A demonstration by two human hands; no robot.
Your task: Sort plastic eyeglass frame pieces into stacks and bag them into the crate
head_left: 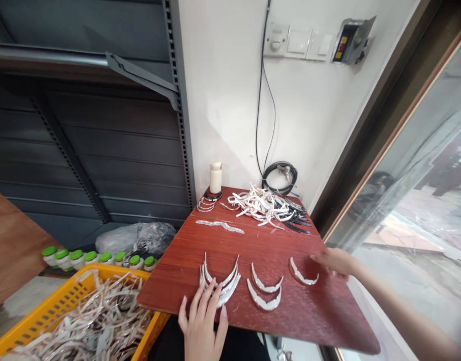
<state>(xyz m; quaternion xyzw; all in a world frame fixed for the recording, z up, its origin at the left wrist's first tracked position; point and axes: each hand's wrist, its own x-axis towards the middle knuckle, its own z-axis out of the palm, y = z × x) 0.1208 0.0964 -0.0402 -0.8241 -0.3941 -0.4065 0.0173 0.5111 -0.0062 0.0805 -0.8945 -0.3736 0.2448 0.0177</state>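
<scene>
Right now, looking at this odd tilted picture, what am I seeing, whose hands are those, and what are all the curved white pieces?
There is no machine here: a person wears a camera on the head, so the single picture looks forward and down at that person's own two bare hands. The left hand lies flat at the near edge of a reddish wooden board, fingertips on a stack of curved white strips. The right hand rests on the board beside a single curved strip. Neither hand has a grip on anything. Two more strips lie between them, and a tangled pile of strips sits at the far end by a small white bottle. A yellow crate to the left holds many more.
</scene>
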